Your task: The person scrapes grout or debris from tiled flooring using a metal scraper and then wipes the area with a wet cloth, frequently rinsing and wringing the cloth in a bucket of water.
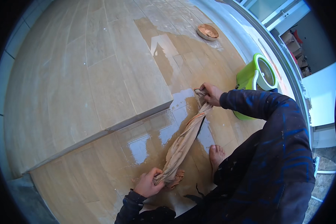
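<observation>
A wet beige cloth (182, 142), partly twisted, stretches between my two hands above the floor. My left hand (149, 182) grips its lower end, near the bottom of the view. At the other end, close to the green bucket, my right hand (212, 94) has the cloth bunched in its fingers. An orange-brown crumpled rag (177, 179) shows just beyond my left hand; whether it is joined to the cloth I cannot tell. Muddy water (161, 134) lies in a puddle beneath the cloth on the wood-look floor tiles.
A raised tiled step (100, 78) with a sharp corner fills the left. The green mop bucket (245, 77) stands at right, by a door track (285, 53). Farther off, a round bowl (207, 32) holds brownish water. My bare foot (217, 155) is beside the puddle.
</observation>
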### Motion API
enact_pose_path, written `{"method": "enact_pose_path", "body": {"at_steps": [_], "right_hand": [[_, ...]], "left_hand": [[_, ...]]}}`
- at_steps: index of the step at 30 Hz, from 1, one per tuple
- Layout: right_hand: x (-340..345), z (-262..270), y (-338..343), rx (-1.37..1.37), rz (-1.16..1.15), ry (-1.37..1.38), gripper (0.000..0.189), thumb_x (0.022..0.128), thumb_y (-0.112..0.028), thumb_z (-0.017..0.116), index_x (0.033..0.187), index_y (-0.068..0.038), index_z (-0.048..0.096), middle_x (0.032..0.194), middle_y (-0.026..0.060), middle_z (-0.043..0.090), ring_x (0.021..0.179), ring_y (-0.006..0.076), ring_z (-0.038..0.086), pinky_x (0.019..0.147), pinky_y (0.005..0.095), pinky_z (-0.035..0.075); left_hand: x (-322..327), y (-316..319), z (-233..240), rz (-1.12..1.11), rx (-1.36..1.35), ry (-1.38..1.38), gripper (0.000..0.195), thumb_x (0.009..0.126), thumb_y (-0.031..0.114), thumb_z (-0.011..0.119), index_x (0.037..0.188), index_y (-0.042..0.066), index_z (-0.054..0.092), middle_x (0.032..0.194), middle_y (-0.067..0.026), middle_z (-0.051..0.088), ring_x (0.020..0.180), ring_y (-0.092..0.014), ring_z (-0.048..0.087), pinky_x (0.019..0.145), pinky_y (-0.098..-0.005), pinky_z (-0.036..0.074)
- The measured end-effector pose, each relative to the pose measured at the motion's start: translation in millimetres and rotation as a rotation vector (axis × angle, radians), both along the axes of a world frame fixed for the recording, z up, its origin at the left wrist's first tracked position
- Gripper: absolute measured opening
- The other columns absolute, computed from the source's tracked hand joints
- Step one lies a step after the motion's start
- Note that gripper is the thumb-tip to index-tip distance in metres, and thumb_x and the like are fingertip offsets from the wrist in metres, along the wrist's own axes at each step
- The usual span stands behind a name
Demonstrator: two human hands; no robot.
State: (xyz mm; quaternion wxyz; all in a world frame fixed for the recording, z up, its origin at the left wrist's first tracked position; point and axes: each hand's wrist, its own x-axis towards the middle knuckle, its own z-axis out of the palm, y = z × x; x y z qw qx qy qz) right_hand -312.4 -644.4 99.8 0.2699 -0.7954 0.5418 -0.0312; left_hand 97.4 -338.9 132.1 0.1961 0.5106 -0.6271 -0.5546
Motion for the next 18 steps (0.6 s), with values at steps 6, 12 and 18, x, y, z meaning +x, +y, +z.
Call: {"method": "enact_pose_path", "body": {"at_steps": [6, 12, 18], "right_hand": [[63, -56, -38, -0.158, -0.266, -0.609, 0.039, 0.089, -0.005, 0.062, 0.127, -0.004, 0.054, 0.112, 0.0166, 0.070, 0.108, 0.0291, 0.069, 0.093, 0.0404, 0.054], [110, -86, 16, 0.373, -0.316, -1.361, 0.049, 0.102, -0.010, 0.047, 0.149, -0.002, 0.036, 0.147, 0.0190, 0.053, 0.126, 0.0207, 0.058, 0.109, 0.0373, 0.045], [129, -124, 11, 0.321, -0.023, -1.245, 0.067, 0.104, -0.019, 0.036, 0.164, -0.001, 0.012, 0.170, 0.0213, 0.017, 0.157, 0.0289, 0.020, 0.127, 0.0400, 0.018]], "left_hand": [[-28, -36, 55, -0.167, 0.248, -0.034, 0.030, 0.089, 0.014, 0.073, 0.110, 0.005, 0.053, 0.091, -0.0078, 0.059, 0.075, -0.014, 0.059, 0.063, -0.0344, 0.051], [-74, -70, 50, -0.616, 0.325, -0.162, 0.030, 0.088, 0.012, 0.066, 0.115, 0.008, 0.054, 0.105, -0.0154, 0.065, 0.095, -0.035, 0.066, 0.080, -0.0445, 0.052], [-171, -84, -14, -0.424, -0.096, -0.244, 0.047, 0.090, 0.024, 0.069, 0.134, 0.010, 0.060, 0.144, -0.0161, 0.052, 0.132, -0.036, 0.048, 0.110, -0.0478, 0.039]]}}
